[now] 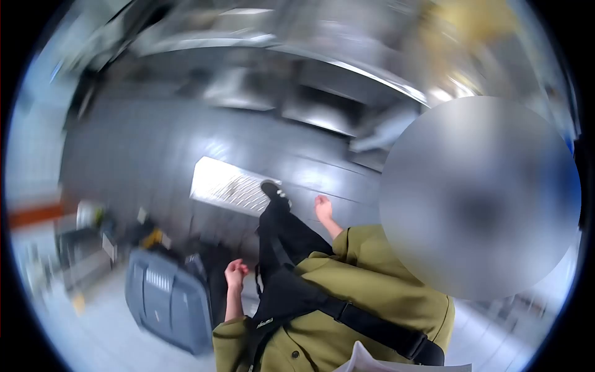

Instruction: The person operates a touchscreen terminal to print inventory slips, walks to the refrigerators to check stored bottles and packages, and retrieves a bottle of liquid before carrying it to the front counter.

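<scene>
My left hand [235, 273] hangs at my side near the black apron, its fingers loosely bent and apart, with nothing visible in it. On the other side of my leg, my right hand [323, 209] is held out over the grey floor; it looks empty and loosely open, though motion softens its fingers. The black apron [288, 297] covers my front over an olive-green shirt [347, 279]. One black shoe [273, 192] stands at the edge of a slotted metal floor grate [229, 186]. Neither hand touches an object that I can see.
A grey plastic bin lid [167, 301] is close by on my left. Blurred steel counters [322, 111] run along the far side of the tiled floor [149, 136]. A round blurred patch [480, 198] hides much of the right. An orange bar [37, 215] shows far left.
</scene>
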`<move>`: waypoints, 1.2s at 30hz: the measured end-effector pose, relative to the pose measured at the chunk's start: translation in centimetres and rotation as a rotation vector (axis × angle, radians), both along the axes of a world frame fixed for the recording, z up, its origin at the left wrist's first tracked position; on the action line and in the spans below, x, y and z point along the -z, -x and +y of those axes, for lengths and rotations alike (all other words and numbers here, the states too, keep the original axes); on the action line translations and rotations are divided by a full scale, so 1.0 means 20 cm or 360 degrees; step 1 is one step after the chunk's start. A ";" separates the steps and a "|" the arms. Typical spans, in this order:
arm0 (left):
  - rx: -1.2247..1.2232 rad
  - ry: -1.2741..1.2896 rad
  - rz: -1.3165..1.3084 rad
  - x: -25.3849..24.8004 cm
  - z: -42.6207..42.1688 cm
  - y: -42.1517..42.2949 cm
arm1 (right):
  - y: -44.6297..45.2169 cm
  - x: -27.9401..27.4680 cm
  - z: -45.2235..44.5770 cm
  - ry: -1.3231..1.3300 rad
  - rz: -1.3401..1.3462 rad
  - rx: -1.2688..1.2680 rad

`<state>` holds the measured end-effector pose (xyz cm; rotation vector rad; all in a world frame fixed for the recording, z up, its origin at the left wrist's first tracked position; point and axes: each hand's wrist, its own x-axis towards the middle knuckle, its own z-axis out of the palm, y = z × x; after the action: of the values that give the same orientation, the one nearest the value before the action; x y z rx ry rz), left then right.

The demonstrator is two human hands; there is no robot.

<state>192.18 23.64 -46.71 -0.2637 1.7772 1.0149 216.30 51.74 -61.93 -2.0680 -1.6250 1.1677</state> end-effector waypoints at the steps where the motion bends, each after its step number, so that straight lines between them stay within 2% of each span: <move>1: 0.0262 0.0016 0.0036 0.03 0.15 -0.01 | -0.29 -0.05 0.00 0.0050 -0.0046 0.0257; 3: 0.0459 -0.0103 0.0165 0.16 0.41 -0.10 | -0.78 -0.19 0.00 0.0220 -0.0006 0.0772; 4: 0.1056 -0.0051 0.0502 0.18 0.51 -0.16 | -1.00 -0.32 -0.01 0.0339 0.0089 0.1011; 5: 0.1281 0.0071 0.0511 0.30 0.62 -0.20 | -1.17 -0.41 -0.02 0.0451 0.0219 0.1215; 6: 0.1584 0.0045 0.0699 0.35 0.72 -0.28 | -1.34 -0.49 -0.01 0.0466 0.0205 0.1336; 7: 0.1613 0.0141 0.0734 0.23 0.89 -0.45 | -1.50 -0.55 0.02 0.0481 0.0190 0.1435; 8: 0.1768 0.0180 0.0715 0.24 1.01 -0.57 | -1.68 -0.58 0.05 0.0496 0.0174 0.1522; 9: 0.2081 0.0151 0.0767 0.20 1.13 -0.70 | -1.90 -0.55 0.12 0.0486 0.0130 0.1378; 11: 0.2296 0.0362 0.1066 0.58 1.30 -0.88 | -2.33 -0.51 0.19 0.0496 0.0032 0.1109; 12: 0.2417 0.0420 0.1192 0.57 1.40 -1.04 | -2.50 -0.62 0.23 0.0306 -0.0035 0.1127; 14: 0.2618 0.0261 0.1263 0.54 1.65 -1.50 | -2.83 -0.79 0.29 -0.0084 0.0223 0.1393; 15: 0.2709 0.0123 0.1251 0.49 1.77 -1.76 | -3.03 -0.86 0.32 -0.0123 0.0379 0.1473; 16: 0.2801 -0.0063 0.1237 0.44 1.88 -2.03 | -3.28 -0.86 0.34 -0.0178 0.0489 0.1517; 17: 0.2876 -0.0271 0.1175 0.35 1.98 -2.31 | -3.50 -0.97 0.37 -0.0309 0.0706 0.1798; 18: 0.3061 -0.0642 0.1115 0.33 2.11 -2.54 | -3.76 -0.97 0.43 -0.0351 0.0687 0.1947; 19: 0.3058 -0.0751 0.0906 0.32 2.22 -2.77 | -4.03 -0.96 0.49 -0.0462 0.0568 0.1880; 20: 0.3011 -0.0747 0.0560 0.31 2.32 -2.98 | -4.18 -1.10 0.58 -0.0557 0.0565 0.2012; 21: 0.2881 -0.0799 0.0273 0.20 2.37 -3.19 | -4.31 -1.21 0.67 -0.0758 0.0768 0.2078; 22: 0.2794 -0.0708 0.0129 0.21 2.42 -3.36 | -4.49 -1.18 0.78 -0.0937 0.0972 0.2062; 25: 0.2634 -0.0305 -0.0037 0.23 2.48 -3.78 | -4.93 -1.11 1.09 -0.1135 0.0615 0.1998; 26: 0.2559 -0.0053 -0.0045 0.26 2.52 -3.94 | -5.09 -0.99 1.20 -0.1100 0.0696 0.2032; 27: 0.2357 -0.0061 0.0045 0.34 2.56 -4.10 | -5.29 -0.85 1.33 -0.1084 0.0772 0.2064; 29: 0.2450 -0.0132 0.0398 0.54 2.70 -4.42 | -5.47 -0.94 1.42 -0.1018 0.1994 0.2095; 30: 0.2451 -0.0222 0.0285 0.39 2.70 -4.65 | -5.55 -0.89 1.48 -0.0930 0.2282 0.2090; 31: 0.2622 -0.0308 0.0242 0.35 2.72 -4.82 | -5.60 -0.84 1.51 -0.0831 0.2576 0.2086; 32: 0.2768 -0.0426 0.0168 0.22 2.69 -5.02 | -5.61 -0.85 1.47 -0.0774 0.2647 0.2021; 33: 0.2947 -0.0542 -0.0040 0.23 2.71 -5.13 | -5.58 -0.92 1.39 -0.0725 0.2733 0.1965; 34: 0.3063 -0.0377 -0.0011 0.15 2.71 -5.30 | -5.58 -0.96 1.35 -0.0650 0.2536 0.2056; 35: 0.3185 -0.0308 0.0046 0.16 2.73 -5.42 | -5.61 -0.90 1.27 -0.0583 0.2382 0.1969; 36: 0.3260 -0.0340 0.0132 0.12 2.73 -5.56 | -5.64 -1.01 1.07 -0.0637 0.2345 0.1988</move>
<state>303.41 78.30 -49.16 1.4644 1.0487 -0.3484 329.03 73.13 -41.81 -0.9074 0.1770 1.0943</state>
